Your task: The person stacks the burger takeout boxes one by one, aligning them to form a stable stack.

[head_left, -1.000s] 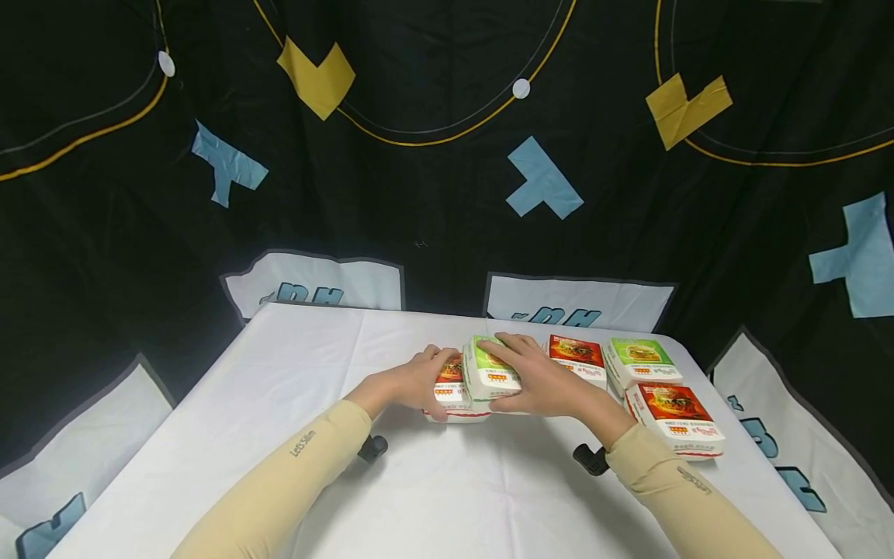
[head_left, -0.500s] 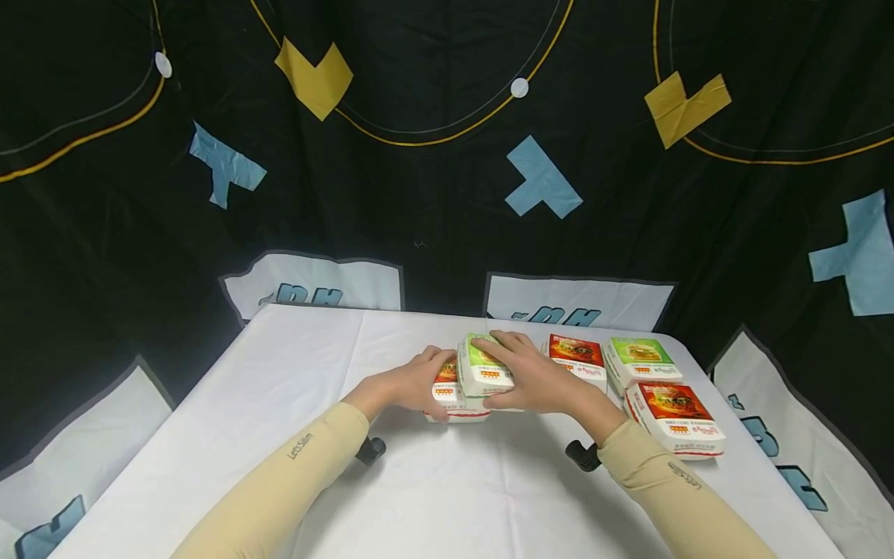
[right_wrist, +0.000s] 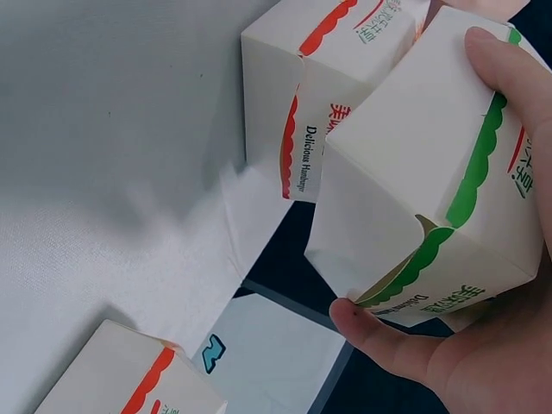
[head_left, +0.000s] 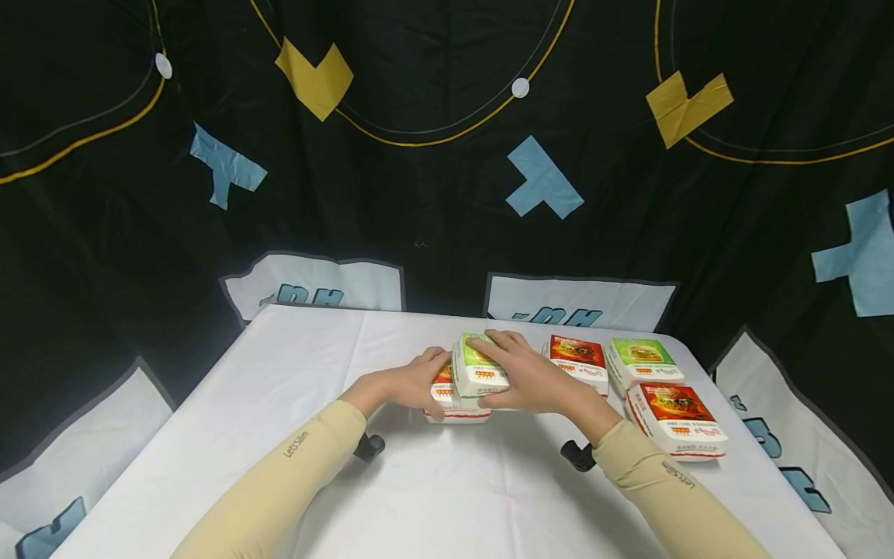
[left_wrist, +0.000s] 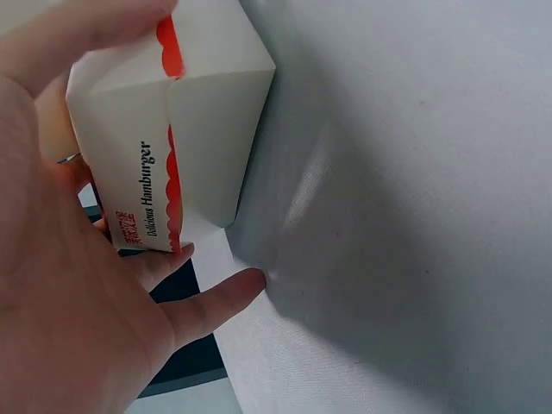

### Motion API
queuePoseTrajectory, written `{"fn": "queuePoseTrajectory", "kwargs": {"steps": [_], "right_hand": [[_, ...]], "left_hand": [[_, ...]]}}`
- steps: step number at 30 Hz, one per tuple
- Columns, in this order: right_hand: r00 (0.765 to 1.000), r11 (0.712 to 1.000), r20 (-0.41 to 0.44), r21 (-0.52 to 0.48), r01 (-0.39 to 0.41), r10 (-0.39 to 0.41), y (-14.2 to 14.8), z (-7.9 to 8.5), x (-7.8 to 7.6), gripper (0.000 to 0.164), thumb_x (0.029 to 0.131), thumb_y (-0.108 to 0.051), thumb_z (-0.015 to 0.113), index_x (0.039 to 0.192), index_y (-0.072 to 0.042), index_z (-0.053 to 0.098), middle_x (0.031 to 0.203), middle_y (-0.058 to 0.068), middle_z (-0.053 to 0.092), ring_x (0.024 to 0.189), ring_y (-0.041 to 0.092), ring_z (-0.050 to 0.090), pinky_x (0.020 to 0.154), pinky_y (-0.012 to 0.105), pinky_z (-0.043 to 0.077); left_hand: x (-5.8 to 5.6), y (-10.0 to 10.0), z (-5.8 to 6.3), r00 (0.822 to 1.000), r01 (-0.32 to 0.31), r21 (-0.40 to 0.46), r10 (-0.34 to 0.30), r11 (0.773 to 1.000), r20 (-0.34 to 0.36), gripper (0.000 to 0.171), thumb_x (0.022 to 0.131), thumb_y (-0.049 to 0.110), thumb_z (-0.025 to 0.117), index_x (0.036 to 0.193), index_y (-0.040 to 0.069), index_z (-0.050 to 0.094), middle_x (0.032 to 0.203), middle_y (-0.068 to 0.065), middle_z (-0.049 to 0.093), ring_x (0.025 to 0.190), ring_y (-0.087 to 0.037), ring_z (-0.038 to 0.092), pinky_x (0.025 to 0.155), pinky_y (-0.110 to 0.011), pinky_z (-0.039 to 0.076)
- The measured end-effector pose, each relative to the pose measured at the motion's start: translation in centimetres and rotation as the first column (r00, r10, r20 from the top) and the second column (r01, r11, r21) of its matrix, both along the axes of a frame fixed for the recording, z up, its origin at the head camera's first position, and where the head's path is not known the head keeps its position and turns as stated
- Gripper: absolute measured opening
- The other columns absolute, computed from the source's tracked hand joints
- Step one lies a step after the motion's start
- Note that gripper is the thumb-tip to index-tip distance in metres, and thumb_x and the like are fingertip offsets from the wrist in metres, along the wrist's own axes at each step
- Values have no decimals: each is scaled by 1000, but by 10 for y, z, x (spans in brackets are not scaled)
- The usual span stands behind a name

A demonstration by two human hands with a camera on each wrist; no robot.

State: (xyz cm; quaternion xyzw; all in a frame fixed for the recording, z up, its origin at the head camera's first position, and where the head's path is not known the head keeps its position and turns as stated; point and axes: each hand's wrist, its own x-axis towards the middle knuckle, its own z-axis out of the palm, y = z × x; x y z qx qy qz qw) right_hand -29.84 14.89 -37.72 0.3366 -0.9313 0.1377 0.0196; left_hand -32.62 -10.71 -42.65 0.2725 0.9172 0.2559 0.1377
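Observation:
My left hand grips the left side of a red-printed hamburger box on the white table. In the left wrist view, the thumb lies across the box and the other fingers reach down its far side. A green-topped hamburger box is in my right hand, thumb on the near face and fingers over the top. It overlaps the right part of the red-printed box, hiding much of its lid. Seen from the right wrist, the green-trimmed box is tilted, close beside the red-trimmed one.
To the right stand another red-topped box, a green-topped box and, nearer, a red-topped box. The white table ends at a dark curtain behind. Black wrist cameras hang under both wrists.
The right hand has carried the green-topped box a little to the left, further over the red-printed box. My left hand has barely shifted, and the boxes at the right stay put.

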Motion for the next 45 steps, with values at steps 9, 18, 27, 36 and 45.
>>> {"fn": "queuePoseTrajectory", "kwargs": {"steps": [9,18,27,36,45], "right_hand": [[1000,1000,1,-1,15,-15,-6,3,1,90,80,-52,80,155,-42,32,164,4,29,144,27,31,94,42,54],[1000,999,-9,-32,-5,5,-12,3,-3,84,79,-52,82,149,-33,39,160,-3,34,138,21,35,91,30,53],[1000,998,16,-62,-17,19,-15,5,-4,78,76,-52,84,139,-30,42,157,-4,37,133,18,37,85,25,52],[993,1000,119,5,-16,16,-15,16,-5,85,73,-38,89,142,-37,39,164,-4,25,143,21,28,91,32,52],[995,1000,96,20,-21,19,-15,16,-5,85,75,-37,87,146,-39,40,160,-4,31,144,22,28,93,38,52]], "left_hand": [[0,-2,-2,1000,-26,50,26,998,-8,115,65,26,92,157,16,24,154,-2,34,130,-16,42,111,-39,39],[1,-2,-2,999,-24,68,26,997,-27,108,65,26,92,153,18,30,150,0,37,124,-13,45,107,-36,43],[3,-2,-2,999,-32,62,34,998,-34,107,65,26,92,152,16,32,153,0,35,125,-13,45,108,-34,42],[3,-3,-4,999,-22,81,25,997,-33,113,65,26,93,156,17,27,156,-2,33,131,-16,43,112,-38,40],[4,-5,-5,1000,-14,135,15,991,-8,110,65,21,93,153,21,26,152,1,34,130,-13,44,112,-38,40]]}}
